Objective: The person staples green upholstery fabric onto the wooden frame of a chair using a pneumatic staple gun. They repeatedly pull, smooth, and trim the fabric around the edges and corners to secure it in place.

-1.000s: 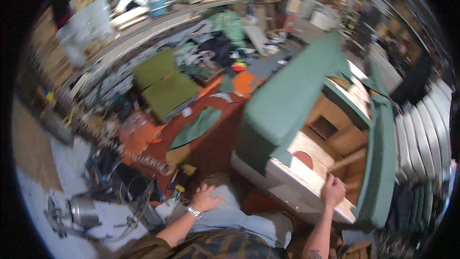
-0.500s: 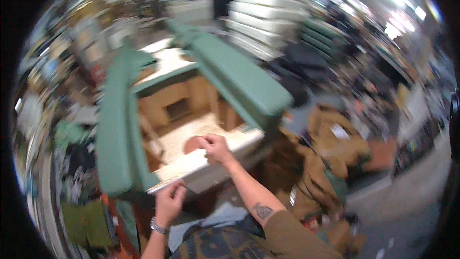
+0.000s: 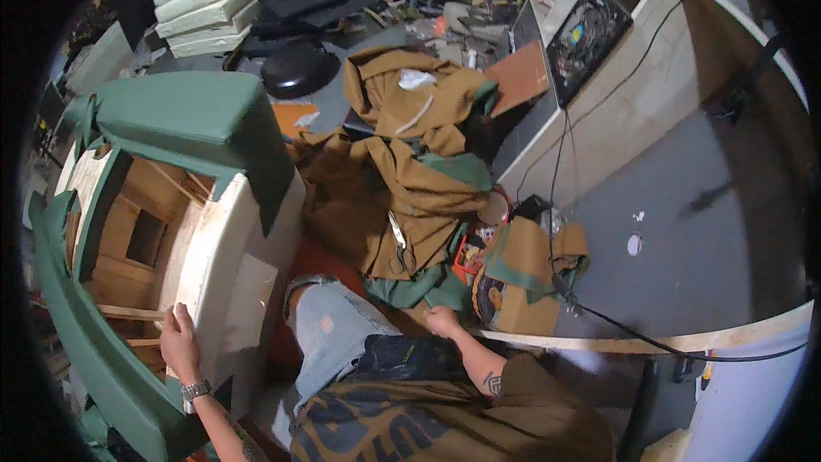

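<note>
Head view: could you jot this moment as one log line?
left hand: at edge of upholstered frame | right hand: near brown-and-green fabric, grip unclear | scissors: lying on fabric

Green upholstery, brown cloth
</note>
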### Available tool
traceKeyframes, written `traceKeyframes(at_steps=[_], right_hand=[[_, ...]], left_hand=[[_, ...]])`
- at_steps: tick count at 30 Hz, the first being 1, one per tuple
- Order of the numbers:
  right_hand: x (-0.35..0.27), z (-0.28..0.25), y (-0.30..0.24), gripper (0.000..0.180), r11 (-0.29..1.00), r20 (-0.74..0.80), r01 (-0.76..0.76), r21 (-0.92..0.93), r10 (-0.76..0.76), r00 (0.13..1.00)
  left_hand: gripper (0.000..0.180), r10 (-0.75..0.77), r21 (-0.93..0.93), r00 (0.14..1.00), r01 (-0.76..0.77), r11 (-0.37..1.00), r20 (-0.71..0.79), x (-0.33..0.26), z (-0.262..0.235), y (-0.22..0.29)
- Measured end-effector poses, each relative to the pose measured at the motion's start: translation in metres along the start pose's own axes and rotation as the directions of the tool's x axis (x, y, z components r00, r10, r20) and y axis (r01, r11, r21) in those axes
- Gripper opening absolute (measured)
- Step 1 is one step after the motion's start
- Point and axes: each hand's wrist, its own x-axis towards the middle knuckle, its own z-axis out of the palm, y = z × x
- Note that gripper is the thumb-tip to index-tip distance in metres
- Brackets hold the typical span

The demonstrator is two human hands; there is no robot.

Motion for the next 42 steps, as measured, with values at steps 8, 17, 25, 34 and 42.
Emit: traceKeyframes(at_steps=[8, 17, 25, 34, 42], right_hand=[[-0.018, 0.078, 0.08, 0.033, 0.911, 0.251, 0.321, -0.259, -0.257, 0.933], [-0.054, 0.052, 0.077, 0.04, 0.999, 0.095, 0.03, -0.031, -0.027, 0.995], [-0.033, -0.021, 0.023, 0.037, 0.999, -0.238, -0.029, 0.044, 0.038, 0.971], [-0.002, -0.059, -0.005, 0.048, 0.97, -0.239, -0.236, -0.06, 0.215, 0.947], [0.01, -0.032, 0.026, 0.061, 0.942, -0.2, -0.335, -0.009, 0.327, 0.924]], left_hand=[[0.057, 0.101, -0.235, 0.994, -0.087, 0.968, 0.048, 0.021, 0.012, -0.036], [0.047, 0.038, -0.487, 0.982, 0.059, 0.871, 0.187, 0.046, 0.021, -0.073], [0.055, 0.105, -0.457, 0.991, -0.055, 0.888, 0.085, 0.037, 0.026, -0.062], [0.057, 0.054, -0.163, 0.998, -0.05, 0.985, 0.016, 0.017, 0.017, -0.037], [0.055, 0.033, -0.21, 0.999, -0.04, 0.977, -0.038, 0.011, 0.015, -0.026]])
